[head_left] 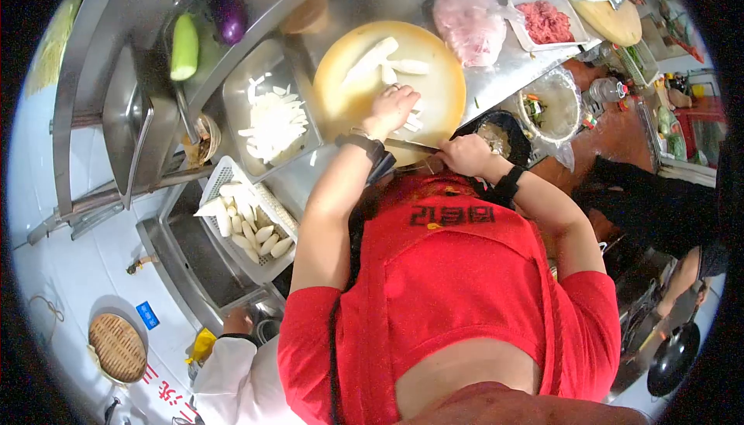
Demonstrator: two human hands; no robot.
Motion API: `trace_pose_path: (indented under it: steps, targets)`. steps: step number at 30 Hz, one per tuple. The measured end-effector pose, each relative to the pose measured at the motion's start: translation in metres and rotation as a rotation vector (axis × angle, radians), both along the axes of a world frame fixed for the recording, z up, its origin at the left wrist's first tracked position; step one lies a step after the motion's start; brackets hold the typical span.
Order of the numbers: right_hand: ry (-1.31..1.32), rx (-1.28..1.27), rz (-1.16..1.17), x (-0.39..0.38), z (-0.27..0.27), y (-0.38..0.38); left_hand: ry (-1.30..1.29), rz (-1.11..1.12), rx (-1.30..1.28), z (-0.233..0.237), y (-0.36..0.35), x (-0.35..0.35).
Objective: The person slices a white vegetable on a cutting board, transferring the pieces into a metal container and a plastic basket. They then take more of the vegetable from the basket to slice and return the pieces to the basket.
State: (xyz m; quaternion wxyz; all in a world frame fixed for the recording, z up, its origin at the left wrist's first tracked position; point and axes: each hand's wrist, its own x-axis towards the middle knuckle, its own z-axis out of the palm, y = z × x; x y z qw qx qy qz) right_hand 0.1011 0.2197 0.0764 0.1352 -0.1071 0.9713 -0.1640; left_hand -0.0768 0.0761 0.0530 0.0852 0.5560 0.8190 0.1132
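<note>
My right hand (465,154) is closed around the handle of a kitchen knife (411,145), whose blade lies low across the near edge of a round cutting board (333,76). My left hand (394,109) presses down on the board with bent fingers, against white cut pieces (413,120) that it partly covers. Beyond it on the board lie several long, peeled white vegetables (372,59), which look like water bamboo shoots. To the left, a steel tray (232,99) holds a heap of white cut strips (275,124).
A white basket (267,270) of peeled white shoots sits at lower left by a sink (194,239). Minced meat (545,22) and a filled plastic bag (469,26) lie at upper right. A lined bin (558,107) stands on the floor; other people are on both sides.
</note>
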Motion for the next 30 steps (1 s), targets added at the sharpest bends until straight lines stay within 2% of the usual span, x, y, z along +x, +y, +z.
trace_pose_path:
  steps: [2, 6, 9, 10, 12, 14, 16, 17, 20, 21, 22, 24, 25, 27, 30]
  targets:
    - [-0.001, 0.017, -0.012, 0.003, 0.003, 0.001, 0.001, 0.06, -0.112, 0.004, 0.0, 0.005]
    - [-0.063, 0.052, -0.017, 0.001, 0.007, 0.003, -0.098, 0.174, -0.031, 0.02, -0.01, 0.003]
    - [-0.062, -0.046, -0.137, -0.001, -0.001, 0.009, -0.491, 0.612, 0.495, 0.012, -0.027, -0.006]
    - [-0.061, -0.048, -0.135, -0.002, -0.002, 0.012, -0.488, 0.614, 0.495, 0.009, -0.035, -0.005]
    - [-0.094, -0.021, -0.254, -0.007, 0.006, 0.019, -0.723, 0.717, 0.89, 0.002, -0.055, 0.001]
    - [-0.094, -0.02, -0.238, -0.01, -0.001, 0.027, -0.63, 0.744, 0.81, -0.003, -0.067, 0.014]
    - [-0.109, -0.007, -0.255, -0.013, 0.006, 0.03, -1.014, 0.678, 0.881, -0.008, -0.069, 0.033]
    - [-0.124, 0.003, -0.249, -0.013, 0.004, 0.03, -0.972, 0.622, 0.756, -0.029, -0.076, 0.034]
    - [-0.12, -0.036, -0.258, -0.013, 0.002, 0.029, -1.094, 0.633, 0.734, -0.046, -0.083, 0.047]
    - [-0.121, -0.031, -0.251, -0.014, 0.002, 0.03, -0.87, 0.62, 0.656, -0.04, -0.087, 0.052]
    - [-0.139, -0.022, -0.255, -0.015, 0.002, 0.03, -0.871, 0.626, 0.662, -0.042, -0.091, 0.052]
    - [-0.161, -0.012, -0.255, -0.015, 0.001, 0.031, -0.578, 0.634, 0.455, -0.042, -0.1, 0.053]
    - [-0.143, -0.019, -0.242, -0.014, 0.002, 0.031, -0.58, 0.64, 0.457, -0.043, -0.101, 0.054]
    - [-0.128, -0.026, -0.225, -0.015, 0.006, 0.03, -0.031, 0.448, 0.47, -0.028, -0.099, 0.055]
    - [-0.108, -0.018, -0.189, -0.012, 0.012, 0.025, -0.001, 0.505, 0.454, -0.025, -0.097, 0.062]
